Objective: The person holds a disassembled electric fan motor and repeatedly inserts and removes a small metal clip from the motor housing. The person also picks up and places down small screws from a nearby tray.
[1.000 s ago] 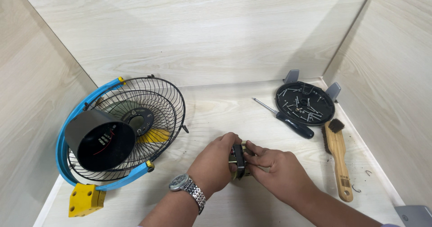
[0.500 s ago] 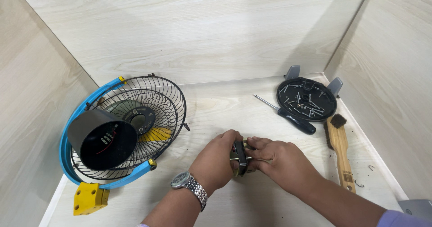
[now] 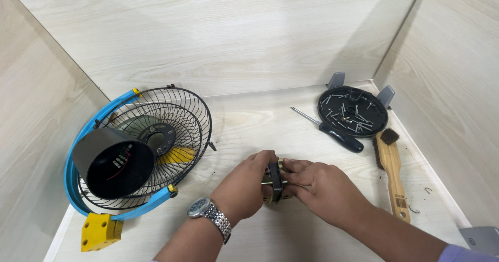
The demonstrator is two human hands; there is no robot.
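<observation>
Small dark and brass-coloured motor part (image 3: 274, 181) sits low on the desk (image 3: 270, 116) near its front middle, clamped between both hands: left hand (image 3: 243, 185), wristwatch (image 3: 209, 213) on it, grips from the left, right hand (image 3: 323, 189) pinches from the right, fingertips meeting over it. Leftward lies a blue-rimmed fan cage (image 3: 150, 148) with black motor housing (image 3: 114, 162) and yellow foot (image 3: 101, 232). Rightward, well apart: screwdriver (image 3: 332, 131), black round tray of screws (image 3: 353, 111), wooden brush (image 3: 392, 171).

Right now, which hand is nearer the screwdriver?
Right. The right hand lies just below and left of the screwdriver; the left hand is farther left, across the small metal part both grip.
</observation>
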